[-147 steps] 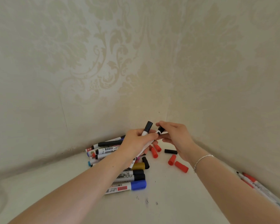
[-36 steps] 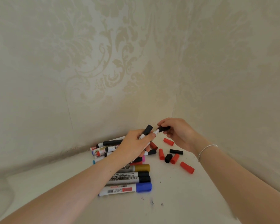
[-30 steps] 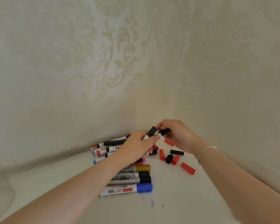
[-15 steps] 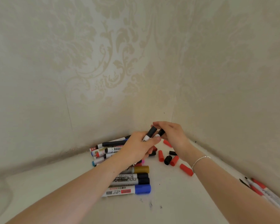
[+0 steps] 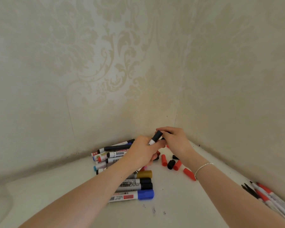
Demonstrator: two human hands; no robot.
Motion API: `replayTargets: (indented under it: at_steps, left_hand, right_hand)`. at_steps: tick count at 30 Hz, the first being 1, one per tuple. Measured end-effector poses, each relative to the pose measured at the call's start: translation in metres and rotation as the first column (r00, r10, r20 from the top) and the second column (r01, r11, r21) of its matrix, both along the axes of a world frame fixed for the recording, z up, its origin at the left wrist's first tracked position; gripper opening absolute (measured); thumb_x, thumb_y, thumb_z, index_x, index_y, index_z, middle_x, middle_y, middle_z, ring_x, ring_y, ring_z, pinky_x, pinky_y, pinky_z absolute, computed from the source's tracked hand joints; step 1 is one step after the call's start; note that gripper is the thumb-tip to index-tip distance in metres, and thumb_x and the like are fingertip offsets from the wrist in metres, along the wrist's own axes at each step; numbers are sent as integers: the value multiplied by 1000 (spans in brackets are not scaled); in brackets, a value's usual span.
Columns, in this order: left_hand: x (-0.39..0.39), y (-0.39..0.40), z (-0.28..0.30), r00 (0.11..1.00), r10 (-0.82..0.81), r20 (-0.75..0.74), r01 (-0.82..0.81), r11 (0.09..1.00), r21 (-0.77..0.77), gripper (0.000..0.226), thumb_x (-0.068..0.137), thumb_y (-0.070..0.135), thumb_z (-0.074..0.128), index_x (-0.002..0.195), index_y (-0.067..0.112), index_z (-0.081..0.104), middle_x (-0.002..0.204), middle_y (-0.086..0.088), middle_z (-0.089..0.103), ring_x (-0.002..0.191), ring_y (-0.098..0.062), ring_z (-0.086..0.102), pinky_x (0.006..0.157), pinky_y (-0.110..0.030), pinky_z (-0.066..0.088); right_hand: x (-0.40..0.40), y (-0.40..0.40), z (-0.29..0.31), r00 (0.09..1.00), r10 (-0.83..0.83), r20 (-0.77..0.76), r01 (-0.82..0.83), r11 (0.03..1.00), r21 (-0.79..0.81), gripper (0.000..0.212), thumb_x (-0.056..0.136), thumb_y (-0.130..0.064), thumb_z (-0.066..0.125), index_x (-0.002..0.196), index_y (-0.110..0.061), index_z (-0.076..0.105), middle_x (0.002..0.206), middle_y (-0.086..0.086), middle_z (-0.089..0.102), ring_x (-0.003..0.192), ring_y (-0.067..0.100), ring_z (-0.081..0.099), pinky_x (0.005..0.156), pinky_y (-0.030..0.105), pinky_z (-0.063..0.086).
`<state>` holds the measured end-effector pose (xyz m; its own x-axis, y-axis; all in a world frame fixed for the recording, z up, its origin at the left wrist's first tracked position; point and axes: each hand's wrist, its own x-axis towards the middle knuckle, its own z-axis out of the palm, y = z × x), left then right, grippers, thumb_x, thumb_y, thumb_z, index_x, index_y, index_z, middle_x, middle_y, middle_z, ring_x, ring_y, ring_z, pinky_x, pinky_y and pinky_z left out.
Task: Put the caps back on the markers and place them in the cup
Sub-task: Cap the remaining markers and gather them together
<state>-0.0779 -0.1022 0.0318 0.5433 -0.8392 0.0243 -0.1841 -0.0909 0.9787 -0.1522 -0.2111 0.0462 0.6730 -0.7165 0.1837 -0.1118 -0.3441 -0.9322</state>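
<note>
1. Left hand (image 5: 142,153): fingers curled round a black-capped marker (image 5: 155,137), its capped end rising above the knuckles.
2. Right hand (image 5: 174,139): fingers bent, pinching something dark beside that cap; its identity cannot be told.
3. Against half a second ago, the hands have closed together.
4. Below the fingers, capped markers (image 5: 132,185) and loose caps (image 5: 171,164) lie on a white surface (image 5: 171,211) in a wallpapered corner (image 5: 175,112).

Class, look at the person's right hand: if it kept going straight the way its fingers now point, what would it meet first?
The right hand points leftward at the left hand, so it would likely meet the black-capped marker held there first; they look almost touching, though depth is unclear.
</note>
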Motion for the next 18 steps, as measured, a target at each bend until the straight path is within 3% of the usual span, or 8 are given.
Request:
replayTargets:
  at_steps: [6,10,14,18]
  left_hand:
    - [1,-4,2,995,-16,99,14,1000,22,34,94,33,59,93,0,67,48,-1,46,35,-9,37,40,-21,33]
    - [12,0,6,954,-86,289,57,993,108,27,94,38,58,91,12,67,61,-5,66,36,-7,46,46,-22,40]
    - [33,11,22,854,-148,498,54,979,197,24,85,45,68,91,22,66,73,0,70,53,-6,57,53,-19,46]
    - [55,26,42,692,-106,715,-117,960,255,39,95,56,39,110,22,50,82,1,63,57,-7,51,51,-17,40]
  right_hand:
    - [-2,0,3,1000,22,7,-22,996,88,30,94,0,42,96,-9,70,92,11,66,68,20,56,68,27,50]
    - [-6,-2,7,993,119,-6,-114,964,239,29,95,-3,46,85,-13,71,87,8,69,82,22,66,76,27,57]
    - [-10,-9,6,976,202,-76,-177,951,252,15,91,-8,59,96,-4,72,87,12,71,71,17,63,64,22,52]
    - [-6,-11,-1,986,159,48,-164,891,422,19,88,-10,65,98,7,69,74,9,65,62,14,56,64,22,55]
